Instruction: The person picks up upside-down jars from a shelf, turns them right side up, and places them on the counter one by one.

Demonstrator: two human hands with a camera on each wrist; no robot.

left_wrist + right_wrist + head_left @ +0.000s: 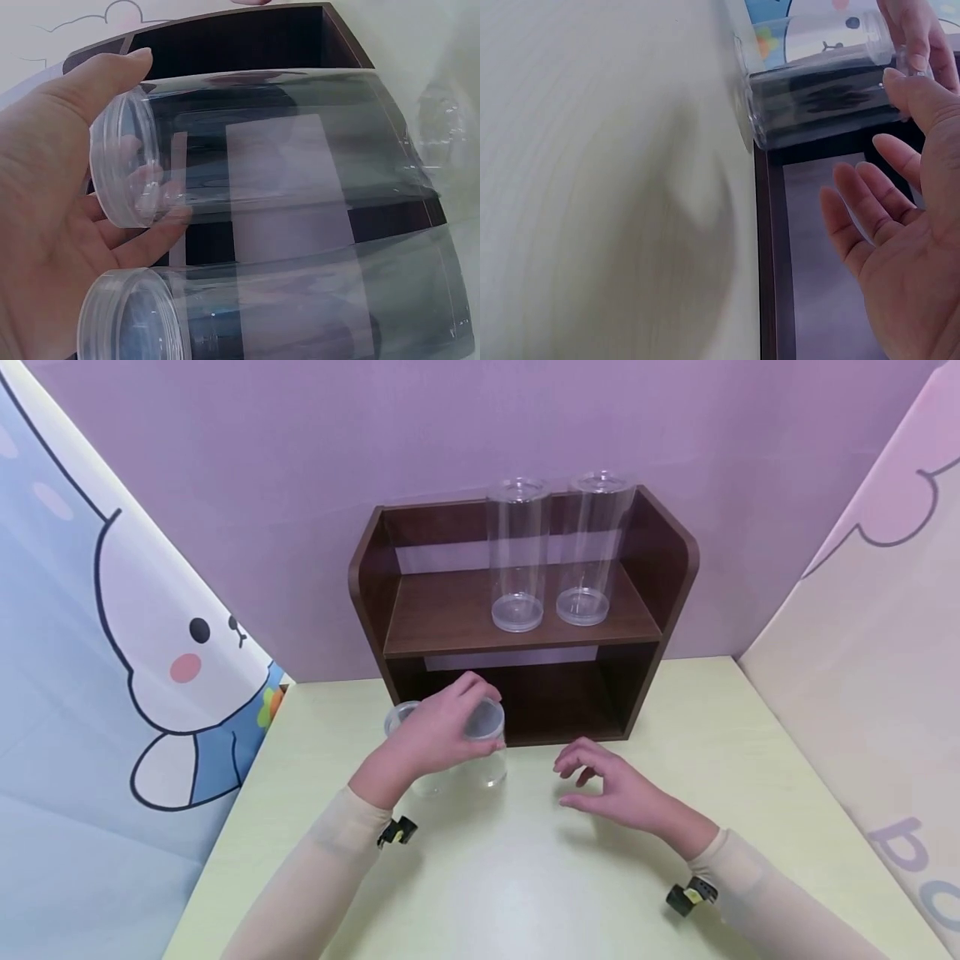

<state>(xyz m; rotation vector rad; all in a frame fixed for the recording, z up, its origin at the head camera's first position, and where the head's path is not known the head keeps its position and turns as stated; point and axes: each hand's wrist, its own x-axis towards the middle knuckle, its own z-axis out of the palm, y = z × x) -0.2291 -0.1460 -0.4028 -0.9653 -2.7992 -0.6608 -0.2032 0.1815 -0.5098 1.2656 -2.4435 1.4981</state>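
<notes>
My left hand (442,727) grips a tall clear plastic jar (262,146) around its lidded top, thumb on one side and fingers on the other. That jar stands upright on the table in front of the shelf. A second matching jar (300,307) stands beside it, on its left in the head view and partly covered by the hand and wrist. To the right, my right hand (618,785) hovers over the table with its fingers loosely bent and nothing between them.
A dark brown two-level shelf (442,610) stands at the back of the pale table (517,877). Two more clear jars, one in the middle (517,556) and one at the right (596,547), stand on its upper level. Printed cloth panels (247,635) flank the table.
</notes>
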